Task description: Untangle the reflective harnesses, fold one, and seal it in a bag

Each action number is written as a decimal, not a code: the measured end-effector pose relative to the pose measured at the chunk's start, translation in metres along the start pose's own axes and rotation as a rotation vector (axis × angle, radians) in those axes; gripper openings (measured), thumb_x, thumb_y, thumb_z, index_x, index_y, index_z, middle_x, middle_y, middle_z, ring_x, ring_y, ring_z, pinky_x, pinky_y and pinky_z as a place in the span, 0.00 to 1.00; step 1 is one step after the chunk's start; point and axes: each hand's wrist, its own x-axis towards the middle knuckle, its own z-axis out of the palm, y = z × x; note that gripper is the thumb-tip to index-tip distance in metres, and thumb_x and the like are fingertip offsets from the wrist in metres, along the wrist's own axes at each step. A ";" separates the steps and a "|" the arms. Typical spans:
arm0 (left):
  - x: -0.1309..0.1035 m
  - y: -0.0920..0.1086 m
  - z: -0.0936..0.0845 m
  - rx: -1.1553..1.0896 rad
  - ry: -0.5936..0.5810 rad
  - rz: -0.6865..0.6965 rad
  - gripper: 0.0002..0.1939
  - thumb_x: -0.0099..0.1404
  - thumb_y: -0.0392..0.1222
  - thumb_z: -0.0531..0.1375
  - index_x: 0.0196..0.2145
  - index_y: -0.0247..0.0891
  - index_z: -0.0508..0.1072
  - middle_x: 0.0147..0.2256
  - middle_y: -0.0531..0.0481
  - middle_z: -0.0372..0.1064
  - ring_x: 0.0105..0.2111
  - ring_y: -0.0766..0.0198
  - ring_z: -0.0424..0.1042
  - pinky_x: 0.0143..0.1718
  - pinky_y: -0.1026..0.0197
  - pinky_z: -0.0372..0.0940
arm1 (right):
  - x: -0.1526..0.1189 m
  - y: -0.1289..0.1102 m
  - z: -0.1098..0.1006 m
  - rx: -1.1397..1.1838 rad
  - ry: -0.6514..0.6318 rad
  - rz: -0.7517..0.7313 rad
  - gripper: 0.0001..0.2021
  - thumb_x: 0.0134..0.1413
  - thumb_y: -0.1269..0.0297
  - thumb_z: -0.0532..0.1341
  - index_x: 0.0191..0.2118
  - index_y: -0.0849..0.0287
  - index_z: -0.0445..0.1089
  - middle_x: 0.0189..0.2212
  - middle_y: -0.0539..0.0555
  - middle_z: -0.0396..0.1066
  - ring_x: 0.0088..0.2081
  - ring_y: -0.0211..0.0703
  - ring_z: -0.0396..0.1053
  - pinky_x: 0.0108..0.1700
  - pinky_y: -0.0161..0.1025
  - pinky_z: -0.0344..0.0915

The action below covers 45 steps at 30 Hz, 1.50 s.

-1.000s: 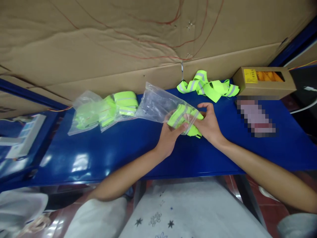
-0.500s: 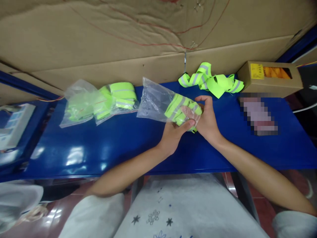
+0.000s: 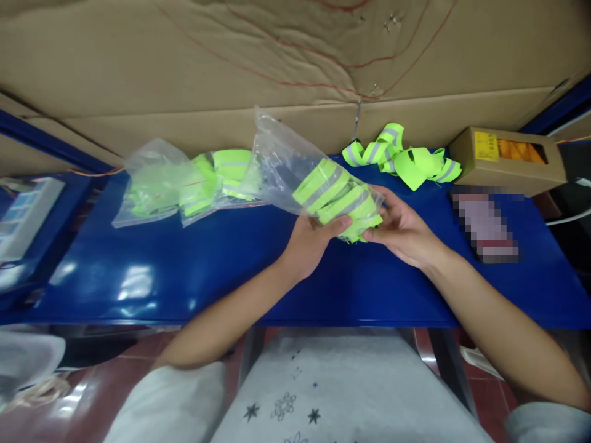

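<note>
A clear plastic bag (image 3: pixel 281 163) is held tilted above the blue table, its loose end pointing to the upper left. Folded neon-yellow reflective strips (image 3: pixel 330 187) with grey bands fill its lower right part. My left hand (image 3: pixel 310 243) grips the bag from below, thumb lying across the front. On the right end, my right hand (image 3: pixel 401 227) pinches the bag's corner between thumb and fingers; some fingers are partly hidden behind it. Behind and left lie more bagged reflective strips (image 3: pixel 157 184), with a further roll of strip (image 3: pixel 233 169) beside them.
Loose reflective strips (image 3: pixel 418 163) lie tangled at the back right, next to a cardboard box (image 3: pixel 512 172) with orange contents. A pixelated phone-like object (image 3: pixel 489 227) rests on the blue table (image 3: pixel 221 271) to the right. A cardboard wall (image 3: pixel 184 67) with red wires stands behind.
My right hand has shifted from the bag's upper right side to a pinch at its lower right corner. The strips inside now show more fully, and the bag's loose end has risen.
</note>
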 end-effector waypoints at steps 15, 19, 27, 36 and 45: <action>-0.013 -0.018 0.002 -0.126 0.051 -0.283 0.32 0.54 0.44 0.78 0.56 0.39 0.78 0.51 0.42 0.79 0.52 0.53 0.77 0.57 0.53 0.68 | 0.004 0.010 0.003 -0.573 0.336 -0.144 0.21 0.53 0.44 0.72 0.43 0.55 0.75 0.33 0.51 0.74 0.34 0.45 0.71 0.36 0.41 0.70; -0.017 -0.023 0.006 -0.179 0.022 -0.394 0.30 0.51 0.43 0.80 0.51 0.35 0.80 0.48 0.43 0.80 0.48 0.56 0.78 0.58 0.52 0.69 | 0.002 0.019 0.005 -0.606 0.443 -0.133 0.21 0.53 0.46 0.71 0.29 0.56 0.65 0.23 0.46 0.65 0.26 0.37 0.61 0.28 0.36 0.60; -0.016 -0.021 0.004 -0.214 0.041 -0.483 0.27 0.50 0.41 0.80 0.46 0.33 0.81 0.42 0.44 0.81 0.42 0.59 0.79 0.58 0.50 0.70 | 0.002 0.027 0.005 -0.710 0.436 -0.192 0.18 0.60 0.51 0.68 0.31 0.55 0.61 0.24 0.45 0.62 0.27 0.37 0.59 0.29 0.35 0.56; -0.011 -0.011 -0.003 -0.107 -0.148 -0.415 0.31 0.51 0.43 0.80 0.52 0.36 0.80 0.51 0.39 0.79 0.51 0.51 0.79 0.56 0.50 0.71 | 0.000 0.001 -0.027 -0.530 -0.056 -0.079 0.39 0.47 0.52 0.78 0.61 0.49 0.61 0.56 0.56 0.70 0.53 0.51 0.73 0.52 0.46 0.72; -0.023 -0.017 0.002 -0.112 -0.121 -0.512 0.30 0.50 0.51 0.80 0.48 0.37 0.81 0.48 0.41 0.79 0.45 0.55 0.78 0.48 0.53 0.72 | -0.011 0.025 0.002 -0.801 0.127 -0.215 0.47 0.53 0.53 0.73 0.74 0.47 0.52 0.71 0.60 0.60 0.67 0.64 0.64 0.64 0.56 0.68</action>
